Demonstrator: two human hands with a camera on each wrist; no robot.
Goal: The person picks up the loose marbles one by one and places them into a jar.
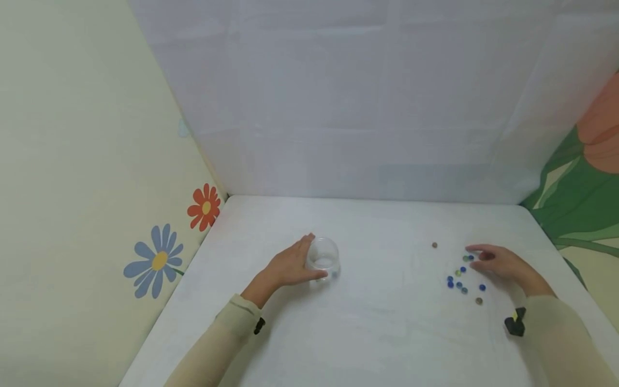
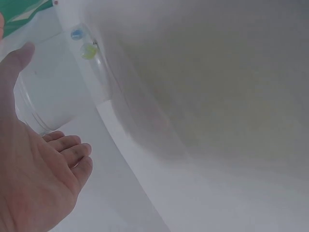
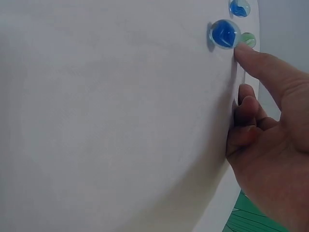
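My left hand (image 1: 292, 263) holds a clear, round jar (image 1: 324, 247) from its left side, thumb at the near wall and fingers at the far wall. In the left wrist view, a yellow marble (image 2: 89, 50) and a blue marble (image 2: 77, 34) show low in the jar. On the right, my right hand (image 1: 505, 263) hovers low over scattered glass marbles (image 1: 459, 285), index finger and thumb apart. In the right wrist view, a blue-swirled marble (image 3: 224, 34) lies right at the thumb tip, with a green marble (image 3: 248, 40) just beyond. Nothing shows between the fingers.
A brownish marble (image 1: 434, 245) lies apart at the back, and another brownish marble (image 1: 479, 301) nearer the front. The white table (image 1: 377, 322) meets a white sheet (image 1: 367, 107) behind. Flower-printed panels (image 1: 96, 188) stand at the sides.
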